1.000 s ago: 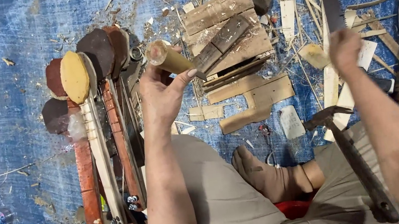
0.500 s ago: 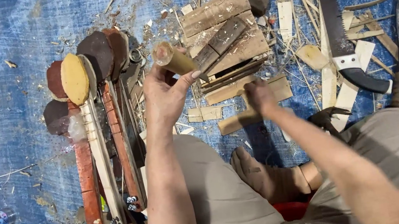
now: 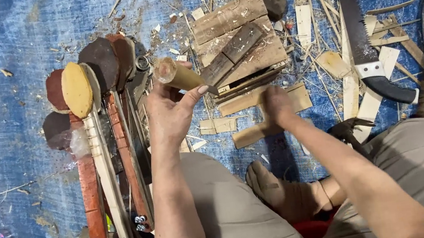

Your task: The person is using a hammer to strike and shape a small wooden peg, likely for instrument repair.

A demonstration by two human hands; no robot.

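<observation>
So the left hand (image 3: pixel 170 114) has its fingers (image 3: pixel 194 92) wrapped around a short round wooden dowel (image 3: pixel 175 76), one end propped against the stack of scrap wood blocks (image 3: pixel 237 43) just past the fingertips. The right hand (image 3: pixel 276 105) is down near the flat wood offcuts (image 3: pixel 257 129) on the blue tarp (image 3: pixel 0 66); can't tell if its fingers are gripping anything, they're curled and partly hidden. Going by all the shavings, plenty of cutting looks done, and the dowel looks plain, so I'd guess shaping is left. Beside the left hand's knuckles lies a row of spoon-like wooden blanks (image 3: pixel 97 146). Beyond the right hand there's a hand saw (image 3: pixel 357 32). No labels or packages worth noting.
</observation>
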